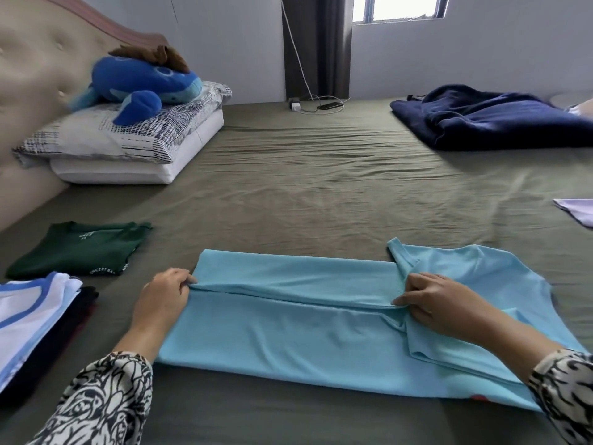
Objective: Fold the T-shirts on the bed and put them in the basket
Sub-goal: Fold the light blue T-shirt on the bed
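Observation:
A light blue T-shirt [288,329] lies spread sideways on the olive bed sheet [321,175] in front of me, its far long side folded over toward the middle. My left hand [162,300] pinches the folded edge at the shirt's left end. My right hand [439,303] pinches the same folded edge near the sleeve on the right. A folded dark green T-shirt [80,248] lies to the left. A stack of folded shirts [32,319], white and blue on top with dark ones under it, sits at the near left. No basket is in view.
Two pillows [128,146] with a blue plush toy [144,85] lie against the headboard at far left. A navy blanket [494,120] lies at far right. A pale lilac garment [577,210] shows at the right edge. A charger and cable [308,106] lie by the far wall.

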